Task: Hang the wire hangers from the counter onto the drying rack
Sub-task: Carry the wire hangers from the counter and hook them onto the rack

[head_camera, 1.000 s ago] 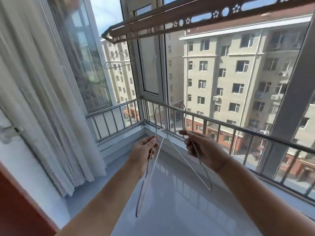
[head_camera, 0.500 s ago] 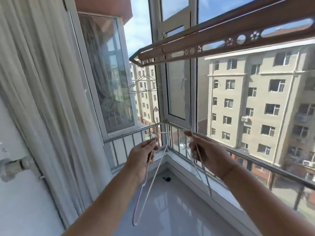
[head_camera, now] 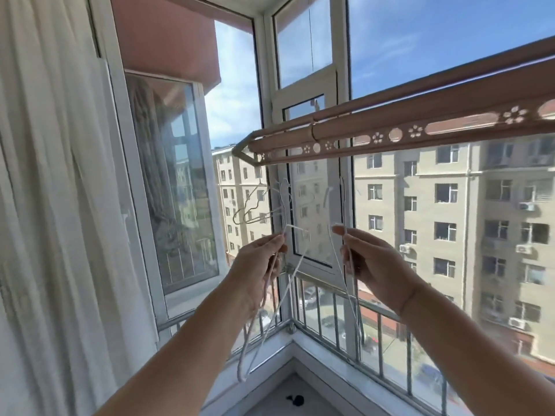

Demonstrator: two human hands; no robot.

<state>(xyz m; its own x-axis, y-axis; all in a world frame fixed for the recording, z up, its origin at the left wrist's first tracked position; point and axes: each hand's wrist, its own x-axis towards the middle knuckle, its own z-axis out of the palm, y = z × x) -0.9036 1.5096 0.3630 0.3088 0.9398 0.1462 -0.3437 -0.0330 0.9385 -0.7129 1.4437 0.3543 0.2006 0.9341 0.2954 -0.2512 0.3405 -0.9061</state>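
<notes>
Item 1. Drying rack (head_camera: pixel 390 127): brown double rail with a pierced flower-pattern strip, running from the right edge of view to a pointed left end before the window frame (head_camera: pixel 341 85).

Item 2. Hung hangers (head_camera: pixel 255 211): a small cluster of thin wire hangers just below the rack's left end. Their hooks are too faint to show where they catch.

Item 3. Left hanger (head_camera: pixel 241 375): white wire, hook upward and body trailing down toward the counter (head_camera: pixel 270 394). It is below the rack and apart from it.

Item 4. Right hanger (head_camera: pixel 343 205): white wire, hook upward and close under the rack without touching. Its body falls in front of the railing (head_camera: pixel 381 328).

Item 5. Left hand (head_camera: pixel 258 265): raised, thumb and fingertips pinching the neck of the left hanger.

Item 6. Right hand (head_camera: pixel 375 265): raised beside it and well apart, thumb and forefinger pinching the neck of the right hanger, other fingers loosely curled.

Item 7. Counter, far corner under the railing: one small dark object (head_camera: pixel 295 400) lying on it.

Item 8. Curtain (head_camera: pixel 45 205): pale, hanging along the left edge.
</notes>
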